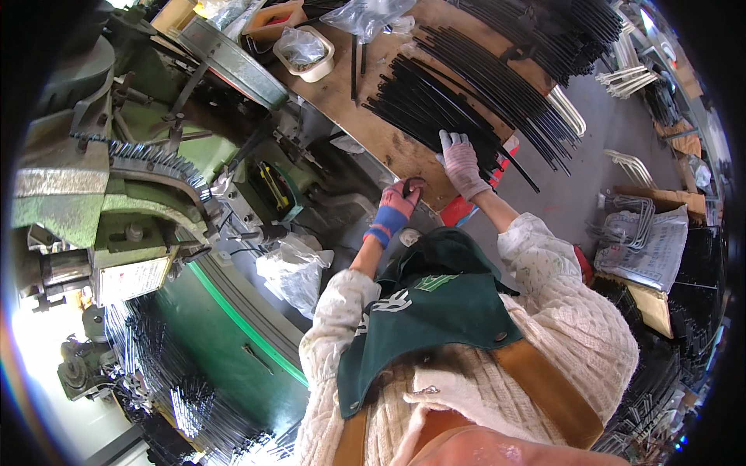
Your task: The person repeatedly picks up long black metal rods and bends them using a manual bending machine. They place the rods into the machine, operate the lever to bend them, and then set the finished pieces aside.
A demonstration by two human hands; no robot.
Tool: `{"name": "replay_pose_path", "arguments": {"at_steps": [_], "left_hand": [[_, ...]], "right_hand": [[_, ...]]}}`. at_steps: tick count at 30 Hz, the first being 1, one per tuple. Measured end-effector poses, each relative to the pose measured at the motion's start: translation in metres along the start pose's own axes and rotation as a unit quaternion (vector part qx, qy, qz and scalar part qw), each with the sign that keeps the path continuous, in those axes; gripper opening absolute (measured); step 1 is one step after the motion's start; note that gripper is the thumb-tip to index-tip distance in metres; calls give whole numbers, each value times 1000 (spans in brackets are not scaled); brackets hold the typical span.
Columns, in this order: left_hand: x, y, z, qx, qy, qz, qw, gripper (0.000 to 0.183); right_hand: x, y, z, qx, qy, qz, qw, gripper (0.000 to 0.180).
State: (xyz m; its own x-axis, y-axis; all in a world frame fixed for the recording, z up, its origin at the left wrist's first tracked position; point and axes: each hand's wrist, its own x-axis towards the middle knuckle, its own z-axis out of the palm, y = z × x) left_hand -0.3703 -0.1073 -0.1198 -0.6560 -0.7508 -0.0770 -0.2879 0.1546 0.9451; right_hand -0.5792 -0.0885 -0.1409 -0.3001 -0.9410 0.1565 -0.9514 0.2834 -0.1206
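My right hand point(463, 163), in a pale pink-and-white knit glove, rests on the near end of a pile of black metal rods point(431, 105) on the wooden tabletop point(379, 137). Whether its fingers grip any rod I cannot tell. My left hand point(402, 201), in a pink-and-blue glove, is at the table's edge, its fingers curled near a small dark loop; what it holds is unclear. Another row of long black rods point(495, 81) lies beyond the pile. A red plastic bag point(457, 211) shows under the table's near corner.
A green machine point(145, 204) with a toothed ring stands at the left. On the table's far side are a white plastic tub point(317, 70) and a clear plastic bag point(367, 17). A white plastic bag point(294, 268) hangs below the machine. Bent wire frames point(638, 221) lie at the right.
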Motion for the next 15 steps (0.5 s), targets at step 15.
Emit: {"name": "replay_pose_path", "arguments": {"at_steps": [15], "left_hand": [[72,-26,29,-112,61,-109,986,23]], "right_hand": [[24,2,-4,17,40,-62,997,54]]}}
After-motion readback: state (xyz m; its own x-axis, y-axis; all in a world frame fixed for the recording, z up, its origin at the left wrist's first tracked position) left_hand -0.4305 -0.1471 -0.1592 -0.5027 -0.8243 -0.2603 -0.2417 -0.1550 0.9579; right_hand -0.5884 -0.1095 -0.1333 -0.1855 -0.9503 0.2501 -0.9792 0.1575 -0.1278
